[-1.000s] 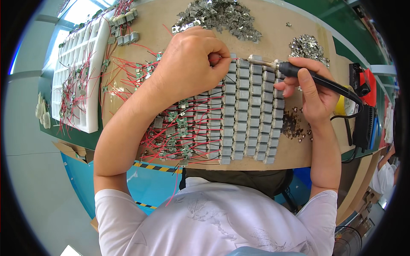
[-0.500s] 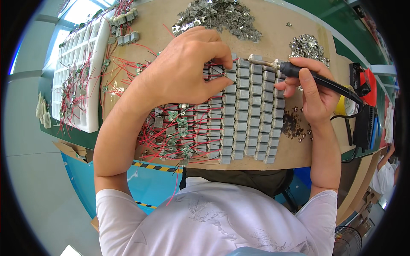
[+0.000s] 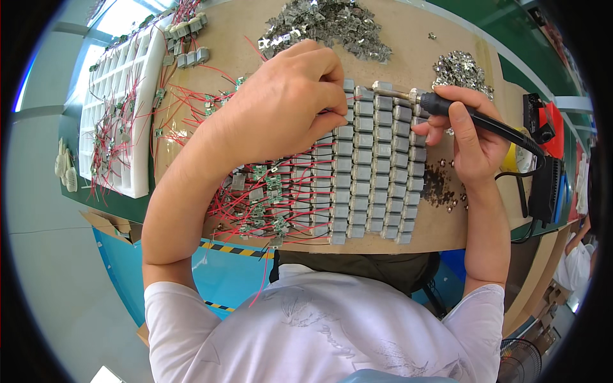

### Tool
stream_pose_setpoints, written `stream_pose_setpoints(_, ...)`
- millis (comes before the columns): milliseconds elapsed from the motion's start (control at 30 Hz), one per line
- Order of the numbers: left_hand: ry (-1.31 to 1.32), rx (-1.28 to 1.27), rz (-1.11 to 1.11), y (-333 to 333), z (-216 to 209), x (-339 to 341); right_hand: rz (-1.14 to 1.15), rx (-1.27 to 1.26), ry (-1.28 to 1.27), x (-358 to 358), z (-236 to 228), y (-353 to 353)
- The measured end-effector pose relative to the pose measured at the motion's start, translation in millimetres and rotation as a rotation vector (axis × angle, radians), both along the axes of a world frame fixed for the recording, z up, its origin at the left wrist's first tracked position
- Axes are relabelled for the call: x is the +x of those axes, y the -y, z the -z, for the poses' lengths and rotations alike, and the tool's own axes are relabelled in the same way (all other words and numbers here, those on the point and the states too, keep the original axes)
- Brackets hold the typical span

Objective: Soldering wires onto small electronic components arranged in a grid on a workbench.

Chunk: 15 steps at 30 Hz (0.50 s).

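Small grey motors (image 3: 361, 156) stand in several tight columns on the work board. Red and black wires (image 3: 306, 179) join the left columns to small green circuit boards (image 3: 273, 190). Over the upper end of the columns, my left hand (image 3: 290, 96) is closed in a pinch, thumb and forefinger together. A thin red wire (image 3: 355, 97) shows at its fingertips, beside a motor; the hand hides the motors beneath it. My right hand (image 3: 476, 131) grips a black-handled soldering iron (image 3: 447, 106). The iron's metal tip points left and lies at the upper motors, close to my left fingertips.
At the far side lies a heap of metal clips (image 3: 325, 32), with a smaller pile of shiny metal parts (image 3: 461, 71) to its right. A white divided tray (image 3: 137, 153) with wired boards stands left. The soldering station (image 3: 546, 188) and a red stand (image 3: 550, 131) are right.
My left thumb and forefinger have drawn together, and a red wire now shows at their tips. My right hand and the soldering iron have hardly moved.
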<state>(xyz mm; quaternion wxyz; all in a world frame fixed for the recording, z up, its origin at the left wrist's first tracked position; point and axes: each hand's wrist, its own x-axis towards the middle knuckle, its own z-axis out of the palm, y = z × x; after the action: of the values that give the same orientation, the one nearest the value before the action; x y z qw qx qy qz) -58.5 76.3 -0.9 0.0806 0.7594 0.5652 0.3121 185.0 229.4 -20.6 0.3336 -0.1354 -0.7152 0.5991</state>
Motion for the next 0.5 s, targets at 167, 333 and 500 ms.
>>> stream_pose_setpoints(167,-0.059,0.036,0.014,1.0,-3.2,5.4,-0.007,-0.014,-0.011,0.4,-0.3,-0.1)
stream_pose_setpoints(333,-0.051,0.033,0.016,0.2,-0.7,7.1,-0.004,-0.002,-0.015,1.5,-0.4,-0.8)
stream_pose_setpoints(500,0.069,0.006,-0.011,-0.1,2.4,3.6,0.007,-0.001,-0.045,-0.3,0.2,0.3)
